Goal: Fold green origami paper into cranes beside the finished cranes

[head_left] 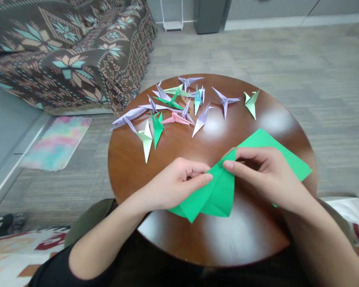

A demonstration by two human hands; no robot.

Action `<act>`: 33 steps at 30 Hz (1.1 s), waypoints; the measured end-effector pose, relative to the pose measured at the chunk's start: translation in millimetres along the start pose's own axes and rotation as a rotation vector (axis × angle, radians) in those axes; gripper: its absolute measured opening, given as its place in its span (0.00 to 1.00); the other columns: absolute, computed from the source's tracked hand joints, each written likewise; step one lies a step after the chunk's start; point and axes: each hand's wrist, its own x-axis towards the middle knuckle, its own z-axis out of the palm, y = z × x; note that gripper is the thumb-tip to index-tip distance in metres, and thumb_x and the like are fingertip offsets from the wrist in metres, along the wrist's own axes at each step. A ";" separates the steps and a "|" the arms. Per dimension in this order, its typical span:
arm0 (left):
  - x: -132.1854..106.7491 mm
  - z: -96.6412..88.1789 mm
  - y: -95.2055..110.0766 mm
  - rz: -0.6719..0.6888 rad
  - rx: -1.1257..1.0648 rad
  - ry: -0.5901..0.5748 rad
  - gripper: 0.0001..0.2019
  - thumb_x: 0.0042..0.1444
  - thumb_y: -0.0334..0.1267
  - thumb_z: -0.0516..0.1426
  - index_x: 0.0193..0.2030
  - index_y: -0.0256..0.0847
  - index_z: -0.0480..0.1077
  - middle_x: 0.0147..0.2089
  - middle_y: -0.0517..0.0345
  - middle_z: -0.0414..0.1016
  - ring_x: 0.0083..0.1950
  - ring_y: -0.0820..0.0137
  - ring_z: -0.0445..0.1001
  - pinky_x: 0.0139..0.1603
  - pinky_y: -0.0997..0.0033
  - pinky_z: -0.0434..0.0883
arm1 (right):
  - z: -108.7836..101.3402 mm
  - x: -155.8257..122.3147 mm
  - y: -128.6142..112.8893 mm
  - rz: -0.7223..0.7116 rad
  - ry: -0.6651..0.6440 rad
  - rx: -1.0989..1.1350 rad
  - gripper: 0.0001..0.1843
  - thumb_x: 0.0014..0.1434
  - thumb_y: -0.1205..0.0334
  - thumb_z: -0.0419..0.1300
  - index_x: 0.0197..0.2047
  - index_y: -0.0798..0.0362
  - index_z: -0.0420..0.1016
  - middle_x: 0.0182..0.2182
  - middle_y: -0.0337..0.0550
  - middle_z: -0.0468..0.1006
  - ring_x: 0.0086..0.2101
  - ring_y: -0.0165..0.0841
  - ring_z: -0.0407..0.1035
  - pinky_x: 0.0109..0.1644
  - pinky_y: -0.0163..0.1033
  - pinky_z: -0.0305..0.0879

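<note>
1. Green sheet [217, 195], partly folded, is held above round table [173, 145], lower centre of frame; it is pinched by left hand [187, 181] and right hand [263, 171], close together;
2. Edges are best aligned before creases are pressed;
3. Flat green paper [263, 139], right of frame, is partly hidden behind right hand and may crowd it; folded paper figures [175, 118], upper centre, are seen well apart.

table [173, 145]: paper cranes [176, 116] along far side | paper sheet [290, 161] right | sofa [71, 67] behind left

Black sleeve [55, 268], olive trousers [88, 224], 2 bare forearms [113, 228]
</note>
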 end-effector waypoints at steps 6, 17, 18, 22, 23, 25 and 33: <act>-0.6 0.4 0.7 -0.007 -0.065 -0.001 0.11 0.66 0.41 0.61 0.37 0.34 0.74 0.24 0.67 0.62 0.25 0.80 0.56 0.23 0.82 0.56 | 1.2 -1.9 1.4 0.048 -0.024 0.082 0.12 0.59 0.50 0.73 0.32 0.50 0.84 0.30 0.38 0.83 0.31 0.33 0.73 0.37 0.36 0.69; -1.2 3.0 2.4 -0.022 -0.138 -0.009 0.07 0.62 0.37 0.64 0.37 0.35 0.74 0.22 0.68 0.62 0.23 0.80 0.55 0.22 0.83 0.55 | -0.5 -1.6 4.2 0.062 -0.032 0.011 0.16 0.62 0.47 0.70 0.34 0.52 0.84 0.32 0.42 0.84 0.32 0.34 0.72 0.36 0.38 0.66; -1.1 2.8 2.0 -0.022 -0.137 -0.007 0.07 0.62 0.38 0.64 0.37 0.35 0.75 0.22 0.68 0.62 0.23 0.80 0.54 0.21 0.83 0.55 | -0.8 -1.6 4.2 0.063 -0.036 0.008 0.16 0.62 0.47 0.70 0.35 0.52 0.85 0.32 0.42 0.84 0.32 0.34 0.73 0.36 0.38 0.66; -0.7 1.9 0.5 -0.021 -0.101 0.004 0.09 0.63 0.39 0.64 0.37 0.35 0.74 0.22 0.69 0.61 0.23 0.80 0.53 0.21 0.82 0.54 | -1.1 -1.4 4.3 0.070 -0.030 -0.006 0.17 0.61 0.46 0.70 0.35 0.53 0.85 0.32 0.43 0.84 0.31 0.35 0.72 0.34 0.39 0.65; -0.6 1.8 0.3 -0.022 -0.086 0.007 0.10 0.63 0.40 0.63 0.37 0.35 0.74 0.22 0.69 0.60 0.23 0.80 0.53 0.21 0.82 0.54 | -1.0 -1.5 4.4 0.070 -0.026 -0.007 0.17 0.61 0.45 0.70 0.35 0.53 0.85 0.31 0.43 0.84 0.31 0.35 0.72 0.34 0.39 0.65; -0.5 1.5 0.2 -0.019 -0.059 0.013 0.11 0.63 0.41 0.63 0.36 0.35 0.74 0.22 0.69 0.60 0.23 0.80 0.54 0.21 0.82 0.54 | -0.6 -1.7 4.7 0.073 -0.021 -0.002 0.18 0.61 0.45 0.70 0.34 0.53 0.84 0.30 0.43 0.83 0.30 0.35 0.71 0.33 0.38 0.64; -1.4 1.3 1.1 -0.007 -0.059 -0.015 0.13 0.65 0.43 0.61 0.34 0.36 0.71 0.24 0.67 0.60 0.25 0.79 0.55 0.23 0.80 0.55 | 1.1 -2.8 4.1 0.066 -0.016 0.022 0.17 0.62 0.47 0.69 0.30 0.53 0.81 0.27 0.40 0.79 0.28 0.31 0.67 0.32 0.37 0.62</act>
